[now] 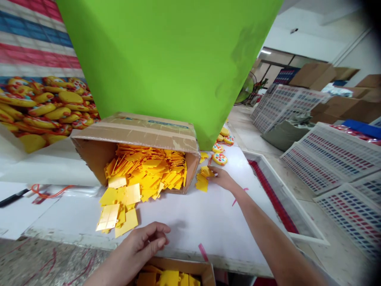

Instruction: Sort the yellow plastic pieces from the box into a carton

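Note:
A cardboard box (143, 133) lies on its side on the white table (184, 222), its opening toward me. Flat yellow plastic pieces (149, 167) fill it and spill out at its front left. My right hand (220, 177) reaches to a few yellow pieces (202, 182) just right of the box, its fingertips at their edge; whether it grips them is unclear. Nearer to me, my left hand (145, 244) hovers above the table's front edge with curled fingers apart, holding nothing. Below it, a second box (205, 272) holds more yellow pieces.
A tall green panel (166, 59) stands behind the box. Round yellow dotted pieces (220, 159) lie beyond my right hand. A heap of yellow-red toys (44, 107) is at left, a black-handled tool (13, 198) below it. White crates (333, 155) stand at right.

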`<action>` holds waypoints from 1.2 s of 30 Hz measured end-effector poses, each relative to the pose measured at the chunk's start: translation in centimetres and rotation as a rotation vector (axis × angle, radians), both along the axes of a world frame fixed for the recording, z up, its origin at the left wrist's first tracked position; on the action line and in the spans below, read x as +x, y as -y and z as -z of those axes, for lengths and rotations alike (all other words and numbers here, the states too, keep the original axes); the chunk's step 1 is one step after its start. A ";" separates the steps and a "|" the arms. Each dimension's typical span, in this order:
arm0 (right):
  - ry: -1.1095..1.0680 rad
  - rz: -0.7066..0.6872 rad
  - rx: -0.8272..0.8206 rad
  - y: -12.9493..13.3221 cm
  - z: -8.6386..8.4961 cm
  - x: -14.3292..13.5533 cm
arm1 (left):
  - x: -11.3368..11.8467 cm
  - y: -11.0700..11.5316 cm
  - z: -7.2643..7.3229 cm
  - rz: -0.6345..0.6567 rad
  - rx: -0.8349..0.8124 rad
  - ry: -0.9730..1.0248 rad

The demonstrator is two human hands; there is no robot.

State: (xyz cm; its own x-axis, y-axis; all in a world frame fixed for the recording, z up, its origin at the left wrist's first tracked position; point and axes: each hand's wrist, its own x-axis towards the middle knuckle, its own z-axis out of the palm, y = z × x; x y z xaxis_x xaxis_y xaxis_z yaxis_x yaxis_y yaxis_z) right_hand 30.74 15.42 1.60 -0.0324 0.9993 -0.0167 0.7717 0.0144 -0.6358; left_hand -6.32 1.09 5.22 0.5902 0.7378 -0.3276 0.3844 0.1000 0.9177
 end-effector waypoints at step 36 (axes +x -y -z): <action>0.102 -0.144 0.114 8.7 -3.9 -6.8 | 0.1 1.0 -0.7 -0.033 0.092 -0.054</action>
